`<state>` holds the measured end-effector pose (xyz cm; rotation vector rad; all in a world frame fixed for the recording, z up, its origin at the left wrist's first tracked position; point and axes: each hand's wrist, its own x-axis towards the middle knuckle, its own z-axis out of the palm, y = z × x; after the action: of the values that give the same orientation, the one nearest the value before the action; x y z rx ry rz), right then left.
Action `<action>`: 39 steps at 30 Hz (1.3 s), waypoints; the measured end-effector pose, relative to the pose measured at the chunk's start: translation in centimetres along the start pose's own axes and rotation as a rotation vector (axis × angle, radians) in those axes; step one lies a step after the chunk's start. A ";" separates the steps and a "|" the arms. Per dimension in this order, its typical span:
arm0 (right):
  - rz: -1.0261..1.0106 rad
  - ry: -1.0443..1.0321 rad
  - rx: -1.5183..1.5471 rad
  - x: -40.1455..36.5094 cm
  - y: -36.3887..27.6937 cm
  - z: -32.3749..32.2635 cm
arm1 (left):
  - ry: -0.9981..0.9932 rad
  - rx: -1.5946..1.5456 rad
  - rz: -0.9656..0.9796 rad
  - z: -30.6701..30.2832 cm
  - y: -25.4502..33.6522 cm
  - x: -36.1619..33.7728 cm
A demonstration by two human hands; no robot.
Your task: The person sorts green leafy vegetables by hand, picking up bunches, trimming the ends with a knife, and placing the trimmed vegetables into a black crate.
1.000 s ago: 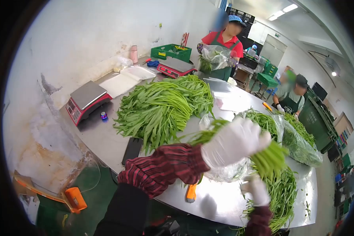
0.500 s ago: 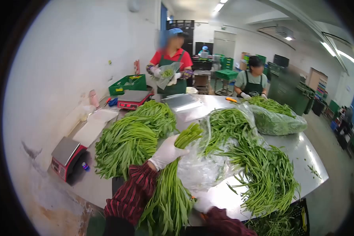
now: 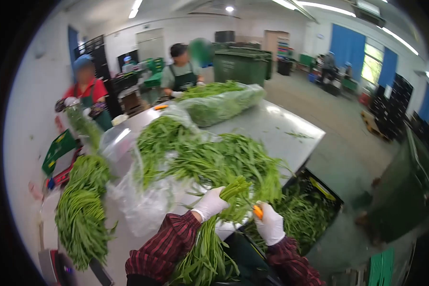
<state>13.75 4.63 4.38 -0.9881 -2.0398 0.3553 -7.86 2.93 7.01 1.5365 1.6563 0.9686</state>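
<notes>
My left hand (image 3: 210, 204), in a white glove, is closed around a bundle of long green stems (image 3: 234, 188), whose leafy part hangs down below the wrist. To its right, my gloved right hand (image 3: 270, 224) grips an orange-handled tool (image 3: 258, 212) close to the stem ends; its blade is hard to make out. Behind both hands, loose leafy greens (image 3: 224, 155) spread over the metal table (image 3: 291, 117). Clear plastic (image 3: 138, 205) lies left of them, and another pile of greens (image 3: 83, 209) is at the far left.
A black crate (image 3: 336, 200) of greens stands below the table's right edge. A bag of greens (image 3: 224, 105) lies at the back. Two co-workers (image 3: 88, 90) (image 3: 181, 74) stand across the table. Scales sit at the left; a green bin (image 3: 405, 186) stands right.
The view has swung right. My left hand still holds the bundle, now near the crate. My right hand has come up beside the stem ends with the orange-handled tool clearly visible.
</notes>
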 end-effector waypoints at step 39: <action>0.856 -0.283 -0.227 -12.3 24.0 -0.9 | 0.625 -0.596 0.382 -8.9 4.6 3.5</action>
<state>31.35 10.96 -15.12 -2.0365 -1.8159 0.7468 -13.49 5.87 15.49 1.2055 1.2562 2.0929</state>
